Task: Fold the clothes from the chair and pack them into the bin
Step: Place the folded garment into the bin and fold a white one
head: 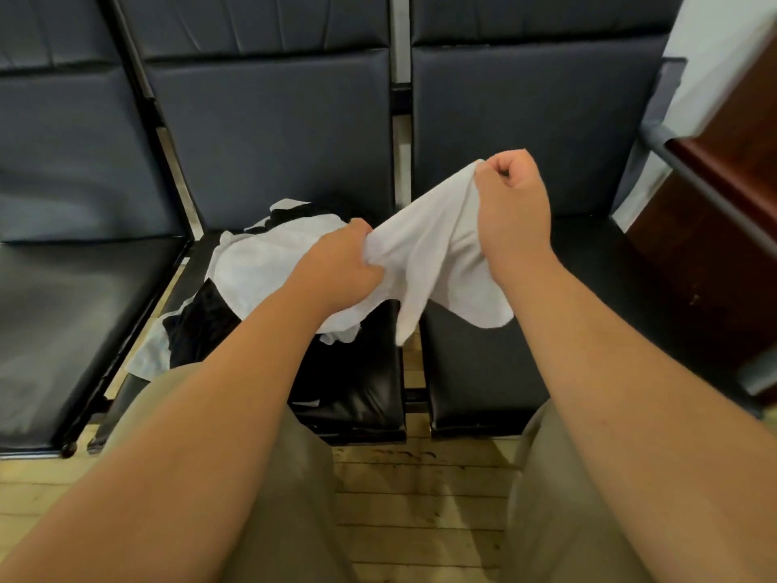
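cloth: soft white fabric garment (429, 254) up in the air, stretched between both hands
left grip (340, 267): bunched round its lower end
right grip (515, 204): pinching the top corner
pile: crumpled black and white clothes (252, 263) on the black padded chair seat (361, 397)
risk: hanging tail could snag the pile, dragging a piece to the floor; a bunched hold means a crooked fold
bin: not in view
writing: none readable
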Demonstrator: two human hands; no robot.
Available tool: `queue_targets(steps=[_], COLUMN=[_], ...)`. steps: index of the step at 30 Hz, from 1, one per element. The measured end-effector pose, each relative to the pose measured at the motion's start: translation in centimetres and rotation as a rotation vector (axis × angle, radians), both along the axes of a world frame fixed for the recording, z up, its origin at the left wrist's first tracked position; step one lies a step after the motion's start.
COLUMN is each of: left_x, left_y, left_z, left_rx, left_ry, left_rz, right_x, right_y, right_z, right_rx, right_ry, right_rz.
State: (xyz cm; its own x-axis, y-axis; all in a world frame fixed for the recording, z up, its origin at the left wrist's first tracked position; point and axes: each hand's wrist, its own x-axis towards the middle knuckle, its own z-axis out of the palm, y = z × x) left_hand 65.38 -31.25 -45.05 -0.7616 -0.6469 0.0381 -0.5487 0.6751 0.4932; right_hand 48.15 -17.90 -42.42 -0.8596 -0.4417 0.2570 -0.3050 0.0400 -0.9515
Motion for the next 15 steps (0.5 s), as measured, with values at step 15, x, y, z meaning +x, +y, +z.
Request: queue_targets(steps=[15], left_x=[-5.0], left_y=[1.8], left_z=[-2.1], left_rx=[0.33], left_ry=[-0.079], left_rz=[-0.127], right_x=[-5.8], right_y=[8.2], right_z=[0.8], right_rx=[0.125], right_ry=[-0.129], right_rz=[-0.24])
